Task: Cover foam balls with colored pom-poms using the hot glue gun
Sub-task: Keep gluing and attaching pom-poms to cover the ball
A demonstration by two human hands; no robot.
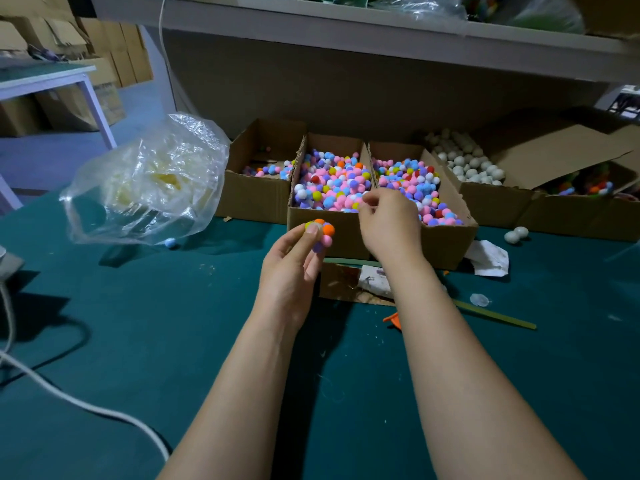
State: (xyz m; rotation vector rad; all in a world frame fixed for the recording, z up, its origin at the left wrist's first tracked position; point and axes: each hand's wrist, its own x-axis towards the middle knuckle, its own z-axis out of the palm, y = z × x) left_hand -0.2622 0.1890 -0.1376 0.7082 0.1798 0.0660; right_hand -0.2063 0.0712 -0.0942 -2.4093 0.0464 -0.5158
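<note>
My left hand (291, 268) holds up a foam ball (320, 233) partly covered with orange, pink, purple and yellow pom-poms, gripped between thumb and fingers. My right hand (388, 223) hovers over the front edge of the middle cardboard box (325, 223) of mixed coloured pom-poms (332, 181); its fingertips are curled together, and whether they pinch a pom-pom I cannot tell. A second box of pom-poms (412, 185) sits just right of it. Bare white foam balls (464, 161) fill a box further right. No glue gun is plainly visible.
A crumpled clear plastic bag (145, 178) lies at the left on the green table (138, 341). A white cable (69, 400) crosses the left front. Glue sticks (498, 315), paper scraps, a cardboard piece (339, 282) and two loose foam balls (516, 235) lie near the boxes.
</note>
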